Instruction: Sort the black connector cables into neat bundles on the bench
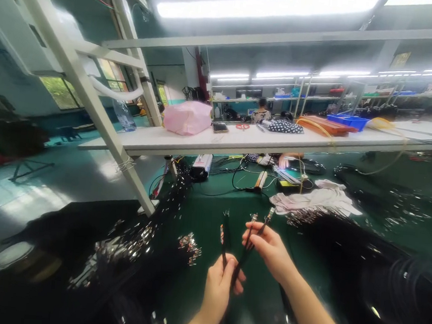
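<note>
My left hand (220, 287) is closed around thin black cables (226, 232) that stick up from its fingers, their ends stripped or capped in metal. My right hand (272, 251) pinches two more black cables (258, 225) with metal connector tips, held a little right of the left hand's cable. Both hands hover low over the green work surface (211, 216). Piles of black cables with shiny connectors (134, 255) lie to the left of my hands.
More black cable bundles (386, 275) fill the right side. White gloves or cloth (313, 199) lie beyond my hands. A white shelf (240, 139) overhead carries a pink bag (188, 117), a phone and trays. Another person's hand (284, 160) works across the bench.
</note>
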`<state>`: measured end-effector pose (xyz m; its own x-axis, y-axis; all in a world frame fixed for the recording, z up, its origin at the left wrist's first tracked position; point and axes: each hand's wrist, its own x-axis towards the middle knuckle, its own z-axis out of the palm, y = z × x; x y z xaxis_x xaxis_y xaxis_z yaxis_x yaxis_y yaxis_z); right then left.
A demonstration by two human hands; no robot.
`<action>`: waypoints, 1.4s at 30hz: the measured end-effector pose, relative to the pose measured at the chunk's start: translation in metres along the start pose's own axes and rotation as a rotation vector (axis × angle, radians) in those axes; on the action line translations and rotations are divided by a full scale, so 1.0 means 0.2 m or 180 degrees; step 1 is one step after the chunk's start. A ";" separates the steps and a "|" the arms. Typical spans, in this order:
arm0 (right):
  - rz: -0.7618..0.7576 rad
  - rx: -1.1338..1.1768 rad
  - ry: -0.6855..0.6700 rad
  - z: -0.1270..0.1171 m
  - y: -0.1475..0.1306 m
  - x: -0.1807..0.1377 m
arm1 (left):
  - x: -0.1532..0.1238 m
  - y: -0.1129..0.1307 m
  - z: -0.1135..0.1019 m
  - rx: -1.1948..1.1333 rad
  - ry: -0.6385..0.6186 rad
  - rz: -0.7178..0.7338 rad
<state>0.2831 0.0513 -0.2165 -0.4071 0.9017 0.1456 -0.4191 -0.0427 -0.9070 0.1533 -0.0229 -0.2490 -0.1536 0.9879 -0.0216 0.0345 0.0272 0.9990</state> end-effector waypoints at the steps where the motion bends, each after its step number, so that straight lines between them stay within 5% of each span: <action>1: 0.0067 0.0110 -0.0067 0.00 0.00 0.00 | -0.01 -0.01 0.00 0.0051 0.0060 0.0040; 6: 0.0280 0.0386 -0.0437 -0.01 -0.01 -0.01 | -0.01 -0.06 0.00 0.0145 0.0036 -0.0008; 12: 0.0049 -0.0782 -0.0468 0.00 -0.05 -0.01 | 0.06 0.06 -0.04 -0.1107 -0.1736 -0.0886; 14: 0.0187 -0.0939 -0.0643 0.01 -0.04 -0.01 | 0.08 0.10 -0.05 -0.1313 -0.2052 -0.1001; 17: 0.0431 -0.0857 -0.0728 0.00 -0.02 0.00 | 0.09 0.09 -0.04 -0.1439 -0.1796 -0.1087; 23: -0.0178 -0.0150 -0.0283 -0.04 -0.19 0.12 | 0.08 0.06 -0.04 -0.1340 -0.1736 -0.1342; 27: 0.0111 -0.1580 -0.1220 0.02 -0.31 0.19 | 0.11 0.11 -0.06 -0.1175 -0.1677 -0.1142; 30: -0.0116 -0.2316 -0.1658 0.08 -0.32 0.20 | 0.16 0.16 -0.08 -0.1198 -0.1697 -0.1033; 37: -0.0867 -0.2374 -0.2089 0.25 -0.27 0.25 | 0.23 0.24 -0.15 -0.1254 -0.1926 -0.0806; 39: -0.0812 -0.2152 -0.1847 0.27 -0.19 0.32 | 0.24 0.22 -0.18 -0.1532 -0.1718 -0.0852; 42: 0.0068 -0.2331 -0.0739 0.22 0.05 0.40 | 0.28 0.14 -0.26 -0.1978 -0.0816 -0.0837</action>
<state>0.2111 0.1046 -0.1960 -0.6029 0.7869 0.1312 0.2022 0.3097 -0.9291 0.0936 0.0258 -0.2205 0.1595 0.9674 -0.1966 -0.5516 0.2525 0.7950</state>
